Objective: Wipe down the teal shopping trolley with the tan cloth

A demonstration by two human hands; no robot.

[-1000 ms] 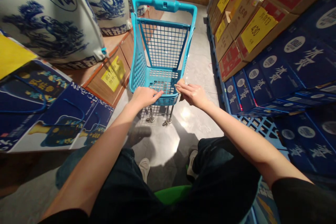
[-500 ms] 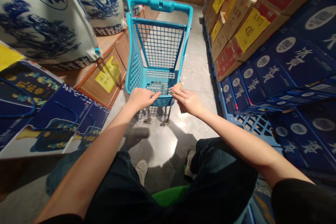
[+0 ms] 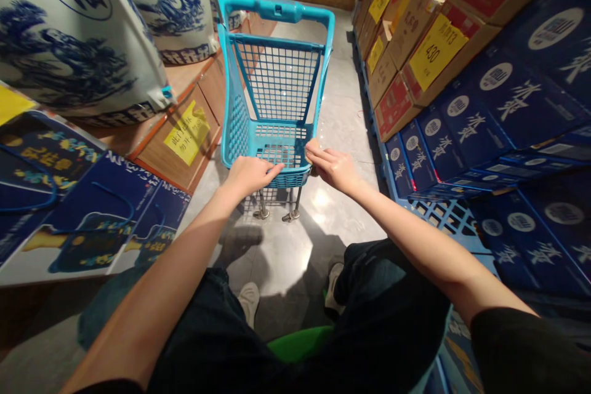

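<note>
A blue plastic shopping cart (image 3: 277,10) stands in the aisle in front of me, its mesh basket bare inside. My left hand (image 3: 252,173) rests on the left part of the basket's near rim, fingers wrapped over it and thumb stretched along the edge. At the right near corner of the basket, my right hand (image 3: 335,167) presses a small tan cloth or sponge-like piece (image 3: 313,146) against the rim; the fingers hide most of it. Below the basket, two metal legs with casters (image 3: 290,215) reach the floor.
Large blue-and-white jars (image 3: 175,0) stand on a wooden ledge (image 3: 164,135) at left, with blue boxes (image 3: 96,209) nearer. Cartons (image 3: 399,83) and blue boxes (image 3: 466,129) are stacked on a blue pallet (image 3: 443,215) at right. A green seat edge (image 3: 300,343) shows between my legs.
My right hand has moved slightly right and up along the corner of the rim. My left hand stays on the rim. The whole view has shifted slightly.
</note>
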